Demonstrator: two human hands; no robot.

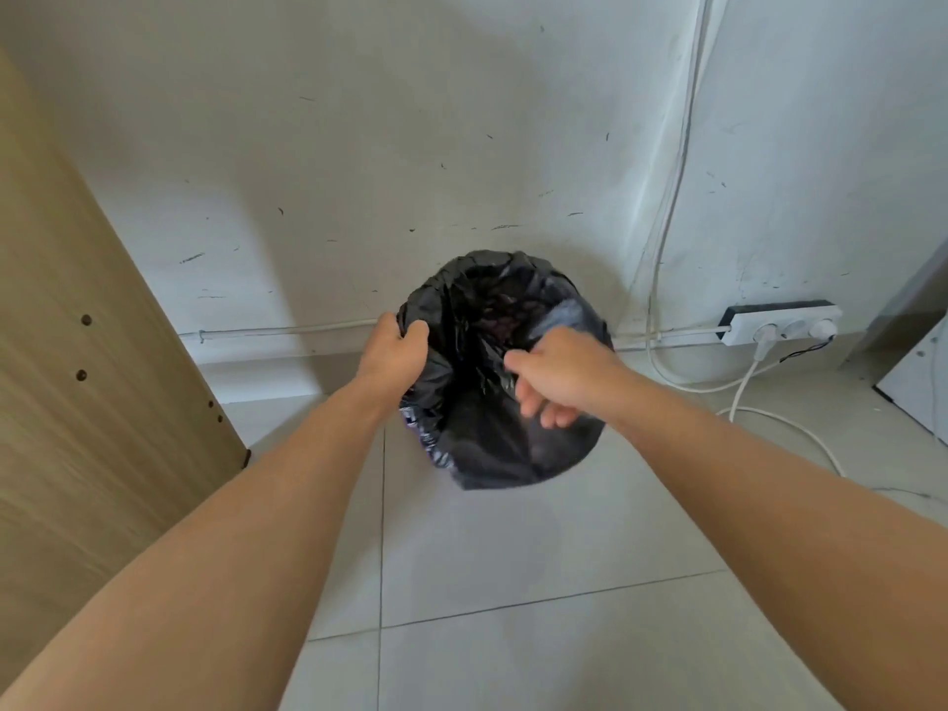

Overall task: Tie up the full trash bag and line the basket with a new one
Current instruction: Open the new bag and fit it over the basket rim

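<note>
While both bare arms reach forward over the tiled floor (513,556), the left hand (395,354) has its grip clenched on the rim of the black trash bag (492,443). Its mouth is open. The right hand (556,377) hovers over it, fingers loose, grasping nothing. Behind, the bag stands near the white wall (410,146), with a power strip (779,323) at the floor's far right edge.

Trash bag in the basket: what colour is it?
Black, glossy plastic; the trash bag shows best in the head view, its rim gripped by the left hand.

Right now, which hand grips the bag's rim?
The left hand: its fingers curl over the bag rim. The right hand hovers above it, fingers loose.
</note>
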